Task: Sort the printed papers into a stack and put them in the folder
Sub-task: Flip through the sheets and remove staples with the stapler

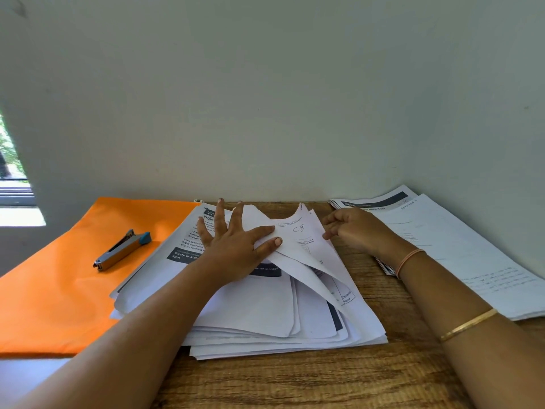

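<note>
Head view. A loose pile of printed papers [265, 314] lies at the middle of the wooden desk [295, 385], its sheets fanned and uneven at the near edge.

The left hand [233, 252] lies flat on top of the pile, fingers straight and spread wide, gripping nothing; its thumb and forefinger press on the lifted sheets [298, 231], which are curled up from the pile's far right part.

The right hand [359, 231] is just right of the pile, fingers curled, pinching the edge of those lifted sheets.

The orange folder [59, 290] lies closed to the left of the pile and partly under its left edge. A stapler [122, 249] rests on the folder.

A second stack of papers [457, 246] lies right of the pile, against the wall [265, 98].
</note>
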